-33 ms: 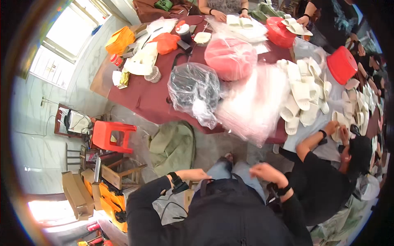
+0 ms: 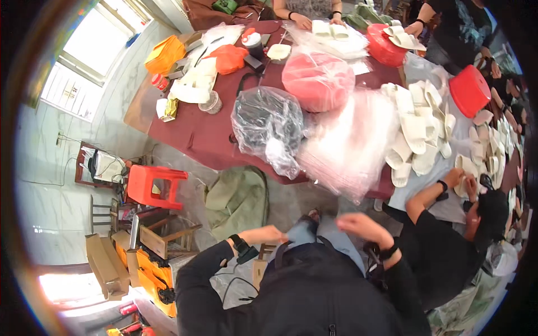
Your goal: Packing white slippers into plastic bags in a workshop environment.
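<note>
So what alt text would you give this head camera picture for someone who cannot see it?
Seen from above, a person in a dark top holds the left hand and right hand empty over their lap. Ahead, a dark red table carries clear plastic bags and white slippers; a red stool stands left.

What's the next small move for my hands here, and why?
Probably reach the right hand forward to the heap of clear plastic bags hanging over the table edge. Both hands look empty and are held near the lap, the left hand at the knee, while the bags are the nearest work material; the white slippers lie farther off.
</note>
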Available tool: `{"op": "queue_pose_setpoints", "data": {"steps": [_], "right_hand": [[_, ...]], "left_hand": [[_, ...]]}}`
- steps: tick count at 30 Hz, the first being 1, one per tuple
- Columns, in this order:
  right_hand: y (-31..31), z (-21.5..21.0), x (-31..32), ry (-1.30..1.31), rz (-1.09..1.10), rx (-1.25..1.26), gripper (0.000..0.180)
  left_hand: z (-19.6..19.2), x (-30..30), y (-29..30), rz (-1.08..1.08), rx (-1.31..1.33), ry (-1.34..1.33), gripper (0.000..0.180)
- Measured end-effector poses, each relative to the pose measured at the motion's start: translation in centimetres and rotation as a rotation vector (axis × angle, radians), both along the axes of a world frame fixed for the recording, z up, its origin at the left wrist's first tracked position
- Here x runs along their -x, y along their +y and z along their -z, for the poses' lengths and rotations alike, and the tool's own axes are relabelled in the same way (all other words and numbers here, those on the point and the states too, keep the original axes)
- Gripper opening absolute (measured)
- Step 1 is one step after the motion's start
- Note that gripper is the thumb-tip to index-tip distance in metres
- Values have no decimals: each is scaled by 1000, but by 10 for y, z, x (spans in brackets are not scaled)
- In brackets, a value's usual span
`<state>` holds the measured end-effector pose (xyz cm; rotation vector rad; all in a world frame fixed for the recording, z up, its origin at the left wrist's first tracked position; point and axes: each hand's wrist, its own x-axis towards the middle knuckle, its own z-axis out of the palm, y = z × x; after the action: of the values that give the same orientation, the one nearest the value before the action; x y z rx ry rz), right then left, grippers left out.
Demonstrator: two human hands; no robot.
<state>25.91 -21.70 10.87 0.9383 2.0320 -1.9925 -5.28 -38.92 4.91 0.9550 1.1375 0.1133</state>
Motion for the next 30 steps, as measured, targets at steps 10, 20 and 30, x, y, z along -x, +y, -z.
{"op": "queue_pose_setpoints", "data": {"steps": [10,20,30], "right_hand": [[87,55,307,-98,-140,-1446,74],[234,-21,364,506,218,-767,37],[212,-110,332,557,843,-568,30]], "left_hand": [[8,89,48,-1099,49,167,47],[82,180,101,-707,-516,909,89],[68,200,213,-53,-649,1043,75]]}}
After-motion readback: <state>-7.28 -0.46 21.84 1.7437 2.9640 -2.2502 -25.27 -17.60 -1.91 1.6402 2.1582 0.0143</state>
